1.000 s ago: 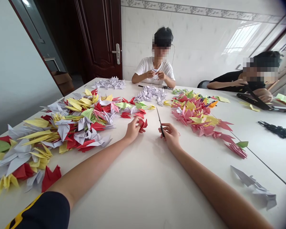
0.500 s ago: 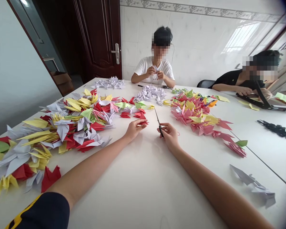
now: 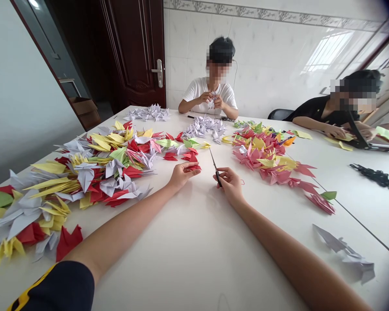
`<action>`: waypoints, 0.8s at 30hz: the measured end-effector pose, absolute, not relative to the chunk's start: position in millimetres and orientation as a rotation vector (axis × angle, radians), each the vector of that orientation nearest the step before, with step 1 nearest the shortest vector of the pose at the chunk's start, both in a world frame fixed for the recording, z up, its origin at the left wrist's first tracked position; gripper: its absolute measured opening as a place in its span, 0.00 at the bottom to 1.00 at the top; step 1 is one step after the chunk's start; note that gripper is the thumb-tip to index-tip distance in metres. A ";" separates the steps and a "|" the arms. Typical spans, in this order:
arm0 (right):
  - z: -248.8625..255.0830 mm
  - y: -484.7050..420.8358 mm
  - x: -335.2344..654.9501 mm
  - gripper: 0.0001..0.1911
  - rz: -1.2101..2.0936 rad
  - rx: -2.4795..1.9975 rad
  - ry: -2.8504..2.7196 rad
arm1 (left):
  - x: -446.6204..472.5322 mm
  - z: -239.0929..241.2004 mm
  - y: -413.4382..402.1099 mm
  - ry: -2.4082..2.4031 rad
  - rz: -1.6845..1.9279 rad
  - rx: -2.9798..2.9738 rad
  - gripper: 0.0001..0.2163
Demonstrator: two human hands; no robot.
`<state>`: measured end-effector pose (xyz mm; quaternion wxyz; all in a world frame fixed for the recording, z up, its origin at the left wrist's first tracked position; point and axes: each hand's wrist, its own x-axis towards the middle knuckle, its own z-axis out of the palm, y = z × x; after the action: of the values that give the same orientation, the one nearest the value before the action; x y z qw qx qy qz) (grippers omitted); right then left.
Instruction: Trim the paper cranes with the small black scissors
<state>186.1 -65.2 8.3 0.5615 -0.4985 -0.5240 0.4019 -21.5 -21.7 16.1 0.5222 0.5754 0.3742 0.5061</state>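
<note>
Scissors (image 3: 215,171) are sitting closed in the right hand (image 3: 231,185), firmly gripped — tips up, well clear — while the left hand (image 3: 182,176) is pinching a red paper crane (image 3: 193,166) lightly (fingertips only, sparing its folds) above the tabletop (image 3: 194,259).

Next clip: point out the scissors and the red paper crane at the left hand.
Scissors (image 3: 213,162): head view, on the blade.
Red paper crane (image 3: 193,167): head view, on its folded red paper.
</note>
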 end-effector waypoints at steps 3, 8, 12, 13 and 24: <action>8.7 -64.7 185.7 0.19 0.943 -1.176 -1.238 | -21.8 15.9 -21.7 0.881 1.223 1.414 0.27; 8.5 -65.3 185.7 0.19 0.940 -1.181 -1.246 | -21.1 14.0 -19.2 0.895 1.238 1.434 0.27; 8.3 -65.5 186.3 0.18 0.944 -1.183 -1.250 | -21.5 11.9 -17.9 0.893 1.253 1.372 0.24; 8.2 -65.4 186.4 0.18 0.945 -1.181 -1.251 | -21.7 11.5 -17.7 0.891 1.257 1.341 0.23; 6.8 -65.2 186.1 0.17 0.954 -1.169 -1.252 | -21.3 10.5 -15.9 0.861 1.302 1.291 0.24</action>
<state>186.1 -65.2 6.8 0.5568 -0.4953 -0.5305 0.4041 -21.3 -15.9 10.5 0.5294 0.5408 0.3604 0.5453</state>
